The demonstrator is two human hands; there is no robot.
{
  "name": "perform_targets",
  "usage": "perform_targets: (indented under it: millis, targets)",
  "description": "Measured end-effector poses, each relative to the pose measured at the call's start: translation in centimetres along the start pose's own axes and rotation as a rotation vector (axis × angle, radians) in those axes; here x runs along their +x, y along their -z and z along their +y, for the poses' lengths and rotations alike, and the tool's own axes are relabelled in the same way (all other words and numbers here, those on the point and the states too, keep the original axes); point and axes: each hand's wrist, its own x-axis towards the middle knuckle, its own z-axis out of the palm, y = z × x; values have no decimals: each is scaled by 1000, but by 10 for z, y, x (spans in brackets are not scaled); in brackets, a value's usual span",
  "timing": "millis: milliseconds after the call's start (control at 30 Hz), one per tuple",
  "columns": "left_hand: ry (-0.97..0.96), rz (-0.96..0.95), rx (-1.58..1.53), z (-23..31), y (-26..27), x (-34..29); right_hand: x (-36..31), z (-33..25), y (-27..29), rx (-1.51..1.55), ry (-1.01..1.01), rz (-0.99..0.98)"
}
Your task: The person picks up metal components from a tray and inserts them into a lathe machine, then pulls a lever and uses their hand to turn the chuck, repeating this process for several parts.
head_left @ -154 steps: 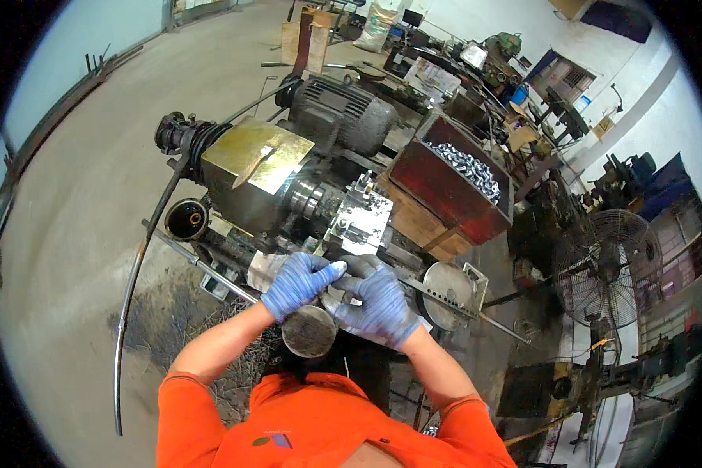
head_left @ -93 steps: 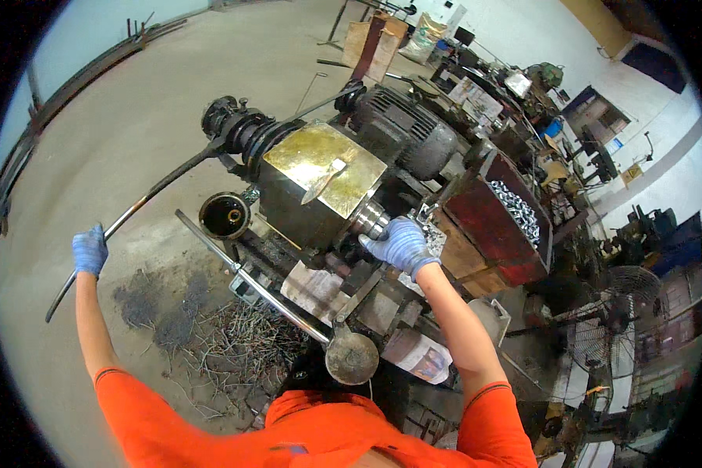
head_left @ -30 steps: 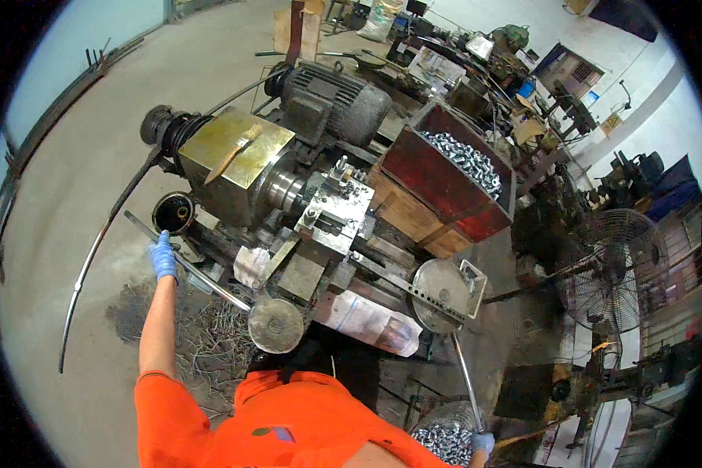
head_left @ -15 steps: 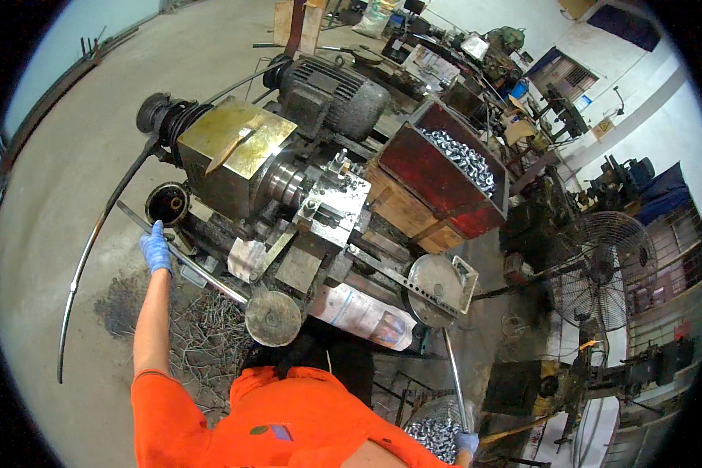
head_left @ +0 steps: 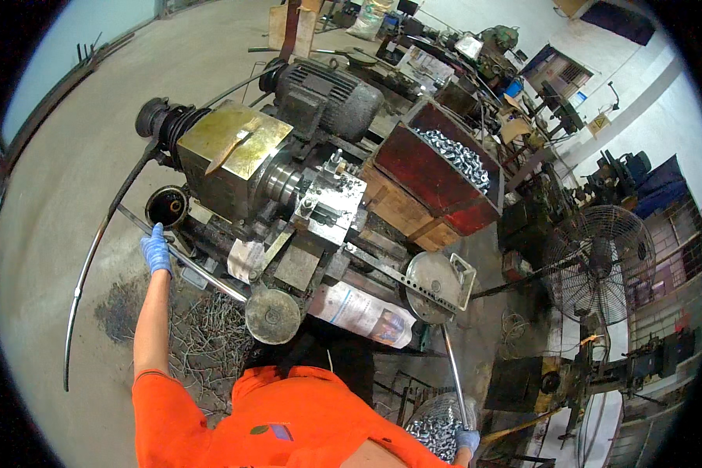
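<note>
Two gloved hands show: the left hand (head_left: 157, 249) and the right hand (head_left: 467, 441). There is one lathe-like machine (head_left: 288, 195), one electric motor (head_left: 324, 97), one red bin (head_left: 437, 168) of metal parts, two round handwheels (head_left: 272, 316) (head_left: 435, 286), one wire basket (head_left: 433, 425) and one standing fan (head_left: 600, 265).

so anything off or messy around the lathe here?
Tangled metal shavings lie heaped on the floor beside the machine, below the left hand. A long rod feeding the spindle visibly bows. The right hand grips a thin bar near a basket of parts.
</note>
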Motion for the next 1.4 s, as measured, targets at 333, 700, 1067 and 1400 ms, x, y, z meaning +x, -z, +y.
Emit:
perform_targets:
  millis: [333, 700, 1067, 1400]
  targets:
    - [19, -4, -117, -7, -8, 4, 1, 7, -11, 37, 80, 5]
    - [22, 5, -67, -8, -8, 4, 2, 9, -22, -58, -55, 1]
    - [30, -31, -101, -28, -4, 19, -10, -4, -4, -46, -47, -78]
    - [10, -23, -219, -4, -3, -5, -20, -7, -1, -45, -22, -28]
